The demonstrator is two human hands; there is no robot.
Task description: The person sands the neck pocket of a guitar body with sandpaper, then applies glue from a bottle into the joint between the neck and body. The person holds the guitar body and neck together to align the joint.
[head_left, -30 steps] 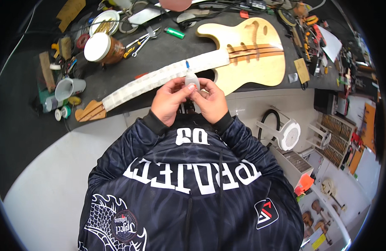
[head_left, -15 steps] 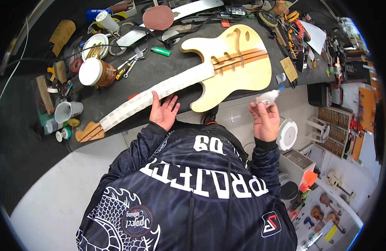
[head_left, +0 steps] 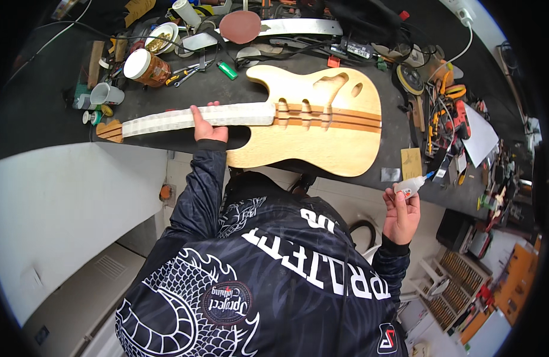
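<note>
Guitar (head_left: 313, 143) on dark workbench (head_left: 158, 98), along near edge, with pale-covered neck (head_left: 161, 121). Around neck: left hand (head_left: 210, 128), grasping it. Near bench edge: right hand (head_left: 401, 220), pinching white, blue-tipped bottle (head_left: 409, 187). Farther back: green lighter (head_left: 227, 70), jar (head_left: 155, 72) with white lid (head_left: 136, 63).

Pale guitar (head_left: 298, 140) lies face-up; white bottle (head_left: 410, 187) tilts.

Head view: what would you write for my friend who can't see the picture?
Someone's left hand holds the white-covered neck of a stringless wooden guitar; the right hand holds a small blue-tipped bottle. Tools clutter the dark workbench around the guitar.
</note>
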